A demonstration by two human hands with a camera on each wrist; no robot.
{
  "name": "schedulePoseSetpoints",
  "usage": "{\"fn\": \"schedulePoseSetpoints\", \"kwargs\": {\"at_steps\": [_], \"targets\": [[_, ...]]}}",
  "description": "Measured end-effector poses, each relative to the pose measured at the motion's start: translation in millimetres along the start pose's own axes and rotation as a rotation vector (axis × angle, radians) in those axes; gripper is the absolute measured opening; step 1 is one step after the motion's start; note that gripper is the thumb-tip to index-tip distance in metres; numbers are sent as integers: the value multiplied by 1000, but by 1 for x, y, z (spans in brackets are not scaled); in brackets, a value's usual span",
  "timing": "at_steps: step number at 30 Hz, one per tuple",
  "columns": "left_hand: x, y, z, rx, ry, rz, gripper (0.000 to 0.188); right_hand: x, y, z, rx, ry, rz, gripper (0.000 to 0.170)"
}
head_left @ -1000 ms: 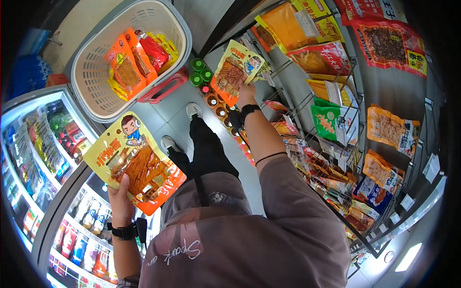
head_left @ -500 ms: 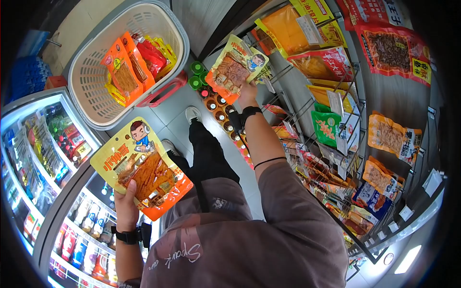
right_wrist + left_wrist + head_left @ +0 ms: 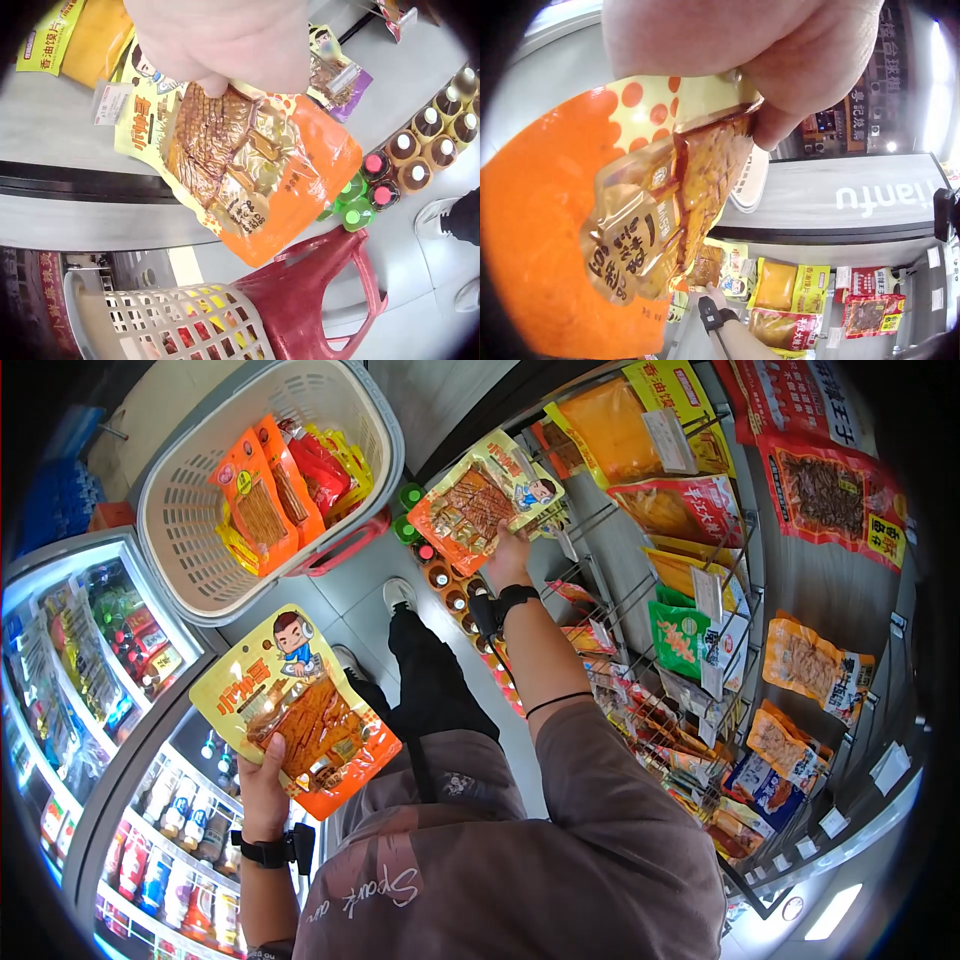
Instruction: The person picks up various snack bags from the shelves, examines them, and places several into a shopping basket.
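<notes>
- Grey tiled floor [image 3: 345,598] lies underfoot in a shop aisle, between a lit drinks cooler with a dark frame [image 3: 135,755] and a grey display wall hung with snack packets [image 3: 835,585].
- A pale plastic basket with slotted sides and a red handle [image 3: 190,525] stands ahead of the person, beside bottles on the floor.
- A yellow-and-orange flat plastic pouch [image 3: 315,725] is at the person's left, in front of the body; its glossy window shows reddish-brown food below a cartoon figure in headphones.
- The left hand [image 3: 262,795] grips its lower edge, thumb across the front.
- A matching yellow-and-orange pouch with brown scored food [image 3: 465,510] is near the display wall, tilted, pinched by the right hand [image 3: 511,557].
- Counted: two held pouches, one basket, two flat orange packets [image 3: 255,505] visible inside it, two red-capped dark bottles [image 3: 383,196] in the right wrist view.
</notes>
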State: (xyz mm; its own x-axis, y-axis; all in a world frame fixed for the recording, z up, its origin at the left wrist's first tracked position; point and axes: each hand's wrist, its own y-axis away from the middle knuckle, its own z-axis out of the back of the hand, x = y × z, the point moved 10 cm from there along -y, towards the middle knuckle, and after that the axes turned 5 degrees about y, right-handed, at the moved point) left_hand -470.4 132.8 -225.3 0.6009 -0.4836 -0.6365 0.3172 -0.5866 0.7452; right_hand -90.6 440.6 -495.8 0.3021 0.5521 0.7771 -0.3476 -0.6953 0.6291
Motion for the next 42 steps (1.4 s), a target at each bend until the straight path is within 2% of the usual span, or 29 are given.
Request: {"fn": "schedulePoseSetpoints", "kwargs": {"at_steps": [6,8,12,14,17,18,20,24,27,28,30,31,32,33,34,36,39,40,42], "targets": [[3,-5,4,-16,-32,11,42,2,-1,-5,46,-92,27,18],[4,-6,6,-18,-47,10,42,23,21,-12,-28,-79,-32,22],[12,-10,10,-38,-21,18,42,33,-25,-6,-17,-59,45,27],[12,-11,16,-118,-30,-6,40,39,-48,0,-70,-103,12,30],[21,-11,18,-118,5,23,40,70,-46,-15,-60,-54,34,38],[22,-10,20,-134,10,31,40,65,-65,-11,-55,-40,21,38],[25,-7,17,-126,38,78,41,70,-110,-14,133,-240,226,36],[23,-4,8,-108,12,72,46,42,-143,25,78,-314,161,34],[18,-6,-4,-42,42,57,42,-17,-134,42,154,191,57,26],[15,-8,-8,-37,37,51,42,-36,-123,43,179,353,23,24],[10,-8,-22,33,24,87,42,-49,-23,19,48,141,-264,24],[8,-8,-27,57,18,67,41,-50,18,0,197,194,-245,26],[4,-9,-33,89,9,35,41,-45,69,-27,428,176,-335,28],[4,-11,-35,106,-5,33,41,-40,116,-52,701,142,-310,34],[4,-12,-36,124,-19,33,40,-42,161,-63,834,140,-391,43],[7,-14,-42,157,0,33,39,-10,266,-90,1184,-59,-607,45],[5,-18,-62,234,1,23,39,15,320,-94,1185,280,-340,42],[7,-18,-68,268,44,42,39,18,324,-91,1166,420,-284,44],[13,-22,-78,346,25,66,43,30,310,-82,1100,491,-176,40]]}}
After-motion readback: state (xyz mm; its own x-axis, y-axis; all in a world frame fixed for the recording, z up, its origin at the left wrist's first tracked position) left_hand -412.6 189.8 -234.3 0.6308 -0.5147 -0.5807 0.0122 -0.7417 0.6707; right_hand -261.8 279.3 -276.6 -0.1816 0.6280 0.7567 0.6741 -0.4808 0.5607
